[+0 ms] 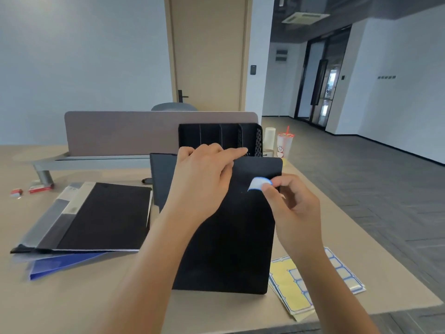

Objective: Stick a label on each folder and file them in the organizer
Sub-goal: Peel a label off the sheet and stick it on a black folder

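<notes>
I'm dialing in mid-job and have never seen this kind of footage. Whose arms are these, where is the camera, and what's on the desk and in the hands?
There is no machine here: a person works with bare hands, and the single picture comes from a camera worn on their head, looking forward and down. The left hand holds a black folder near its top. The right hand pinches a white, blue-edged label against the folder's upper right corner. On the desk, to the left, lies a stack of more folders. The label sheets lie at lower right. The black organizer stands behind the folder, its visible slots looking empty, with a drink cup beside it.
</notes>
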